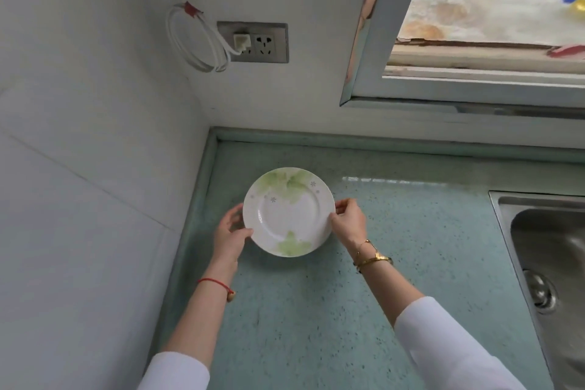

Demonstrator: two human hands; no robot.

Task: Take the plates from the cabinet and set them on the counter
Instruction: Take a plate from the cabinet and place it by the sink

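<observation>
A white plate (288, 211) with pale green leaf prints is over the green speckled counter (316, 310), near the corner by the left wall. My left hand (230, 235) grips its left rim with thumb on top and fingers curled beneath. My right hand (348, 222) pinches the right rim between thumb and fingers. I cannot tell whether the plate rests on the counter or hangs just above it. No cabinet is in view.
A steel sink (550, 250) with its drain lies at the right. A white wall stands close on the left. A wall socket (253, 42) with a plugged, coiled white cable hangs above the corner. A window (474, 41) opens behind the counter.
</observation>
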